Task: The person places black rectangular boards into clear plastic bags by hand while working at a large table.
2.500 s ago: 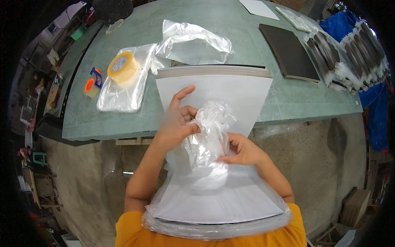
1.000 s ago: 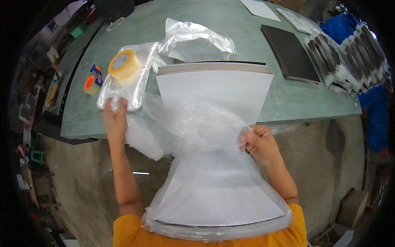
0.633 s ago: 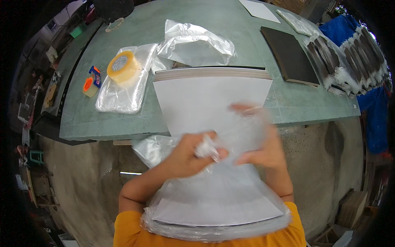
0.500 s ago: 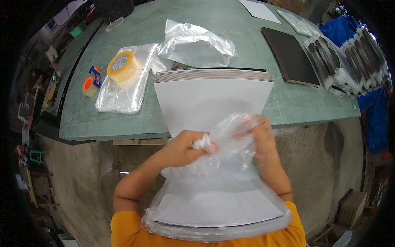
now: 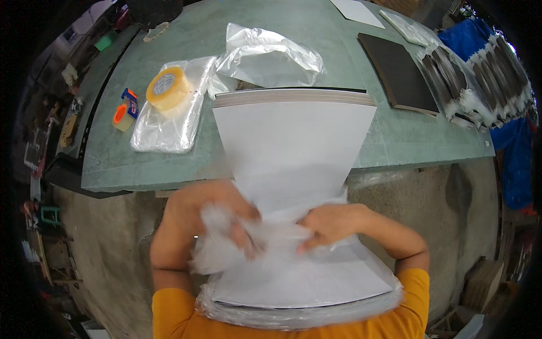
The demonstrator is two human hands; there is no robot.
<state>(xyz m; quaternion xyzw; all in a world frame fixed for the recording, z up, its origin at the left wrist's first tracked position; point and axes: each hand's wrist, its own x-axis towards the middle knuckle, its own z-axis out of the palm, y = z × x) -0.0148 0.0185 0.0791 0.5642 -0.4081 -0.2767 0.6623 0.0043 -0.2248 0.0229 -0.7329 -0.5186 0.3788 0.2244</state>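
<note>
Clear plastic bag [image 5: 237, 248], probably light, limp and slippery, bunches at six o'clock of the white sheet stack [image 5: 293, 147], left hand [image 5: 226, 217] and right hand [image 5: 330, 223] pinching its edges.

A stack of sheets [image 5: 293, 147] runs from the table [image 5: 406, 141] to the person's lap. 2 tape rolls [image 5: 167, 88] lie left of it, a crumpled bag [image 5: 265, 56] behind, a flat board [image 5: 398, 70] right.

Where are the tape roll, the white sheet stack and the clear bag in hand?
tape roll [image 5: 168, 88], head view, on its yellowish outer band.
white sheet stack [image 5: 293, 141], head view, top sheet's middle.
clear bag [image 5: 217, 254], head view, crumpled left part.
</note>
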